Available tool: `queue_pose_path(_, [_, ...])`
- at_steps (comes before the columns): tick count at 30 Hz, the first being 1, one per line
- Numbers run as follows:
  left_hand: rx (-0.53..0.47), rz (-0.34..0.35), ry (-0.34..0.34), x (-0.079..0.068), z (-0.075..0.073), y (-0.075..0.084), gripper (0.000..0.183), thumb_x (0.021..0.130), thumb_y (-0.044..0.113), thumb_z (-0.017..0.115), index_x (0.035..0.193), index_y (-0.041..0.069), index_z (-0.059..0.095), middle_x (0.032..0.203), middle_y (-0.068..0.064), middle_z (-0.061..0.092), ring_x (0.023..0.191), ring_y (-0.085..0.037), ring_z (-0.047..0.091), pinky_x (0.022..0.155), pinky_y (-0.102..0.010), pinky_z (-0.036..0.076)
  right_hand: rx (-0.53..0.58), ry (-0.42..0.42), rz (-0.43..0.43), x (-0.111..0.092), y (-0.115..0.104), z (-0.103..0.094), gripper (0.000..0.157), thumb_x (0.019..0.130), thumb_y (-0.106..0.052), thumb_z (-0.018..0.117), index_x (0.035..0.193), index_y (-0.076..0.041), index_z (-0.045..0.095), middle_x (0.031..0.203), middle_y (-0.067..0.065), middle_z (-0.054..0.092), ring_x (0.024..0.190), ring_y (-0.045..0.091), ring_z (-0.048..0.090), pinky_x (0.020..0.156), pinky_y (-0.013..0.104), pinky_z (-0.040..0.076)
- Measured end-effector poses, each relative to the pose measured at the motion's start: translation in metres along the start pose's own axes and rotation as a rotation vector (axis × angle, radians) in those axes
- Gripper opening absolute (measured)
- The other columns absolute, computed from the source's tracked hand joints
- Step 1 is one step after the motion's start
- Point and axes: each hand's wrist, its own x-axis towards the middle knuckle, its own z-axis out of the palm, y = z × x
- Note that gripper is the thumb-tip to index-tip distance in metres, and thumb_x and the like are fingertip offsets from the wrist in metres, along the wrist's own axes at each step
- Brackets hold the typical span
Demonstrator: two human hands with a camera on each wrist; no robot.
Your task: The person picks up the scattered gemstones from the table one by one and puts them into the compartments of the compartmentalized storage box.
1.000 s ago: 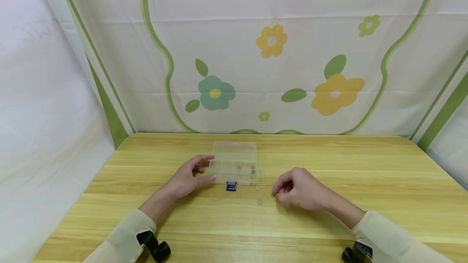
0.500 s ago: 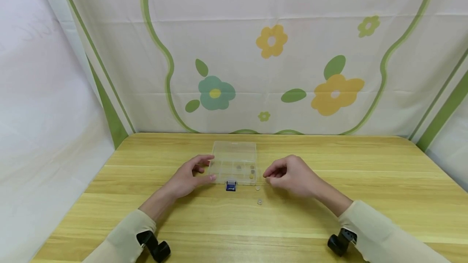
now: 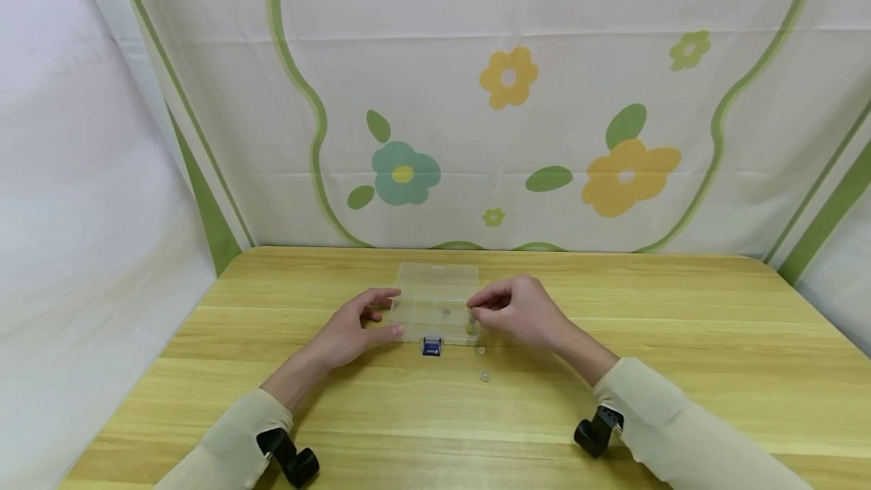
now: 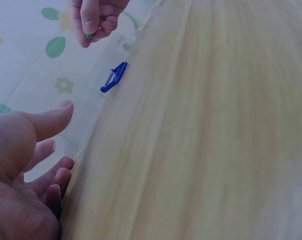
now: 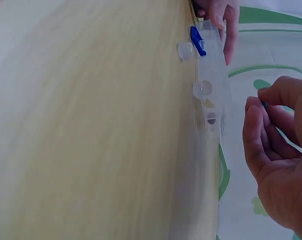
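A clear plastic compartment box (image 3: 435, 316) stands on the table with its lid (image 3: 438, 280) raised at the back and a blue latch (image 3: 432, 346) in front. Small round pieces, one of them yellow (image 5: 209, 104), lie in its right-hand compartments. My left hand (image 3: 350, 331) rests by the box's left end, thumb at the front corner and fingers loosely spread. Over the right end, my right hand (image 3: 520, 312) pinches a small dark green piece (image 4: 90, 36) between thumb and forefinger; its exact kind is mostly hidden by the fingertips.
Two small round clear pieces lie on the wooden table (image 3: 422, 414), one near the box's front right corner (image 3: 481, 351) and the other a bit closer (image 3: 485, 376). A flower-printed cloth (image 3: 469, 119) hangs behind the table's far edge.
My right hand has moved left and away from me, from the tabletop right of the box to above its right compartments. The left hand and the box stay in place.
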Motion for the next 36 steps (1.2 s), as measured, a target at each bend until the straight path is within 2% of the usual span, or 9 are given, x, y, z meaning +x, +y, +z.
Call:
queue_pose_path(20, [0.005, -0.007, 0.010, 0.002, 0.001, -0.002, 0.063, 0.097, 0.034, 0.080, 0.154, 0.023, 0.054, 0.152, -0.011, 0.057, 0.125, -0.029, 0.053, 0.103, -0.044, 0.045, 0.070, 0.007, 0.001, 0.017, -0.013, 0.015, 0.015, 0.095, -0.012, 0.078, 0.107, -0.005, 0.083, 0.097, 0.005, 0.080, 0.080, 0.012, 0.071, 0.072, 0.028, 0.059])
queue_pose_path(28, [-0.001, 0.010, 0.013, 0.000, 0.002, 0.000, 0.064, 0.097, 0.033, 0.080, 0.154, 0.021, 0.054, 0.152, -0.013, 0.057, 0.124, -0.029, 0.053, 0.102, -0.045, 0.045, 0.041, 0.027, 0.020, 0.023, -0.012, 0.023, 0.012, 0.093, -0.012, 0.080, 0.103, -0.007, 0.084, 0.094, 0.003, 0.080, 0.080, 0.011, 0.069, 0.073, 0.029, 0.058])
queue_pose_path(36, [0.009, -0.004, 0.015, 0.003, 0.003, -0.002, 0.063, 0.096, 0.034, 0.080, 0.153, 0.023, 0.055, 0.152, -0.011, 0.057, 0.124, -0.028, 0.053, 0.102, -0.043, 0.045, -0.019, 0.052, 0.028, 0.027, -0.008, 0.028, 0.008, 0.092, -0.013, 0.081, 0.099, -0.009, 0.084, 0.091, 0.000, 0.079, 0.081, 0.011, 0.067, 0.074, 0.029, 0.057])
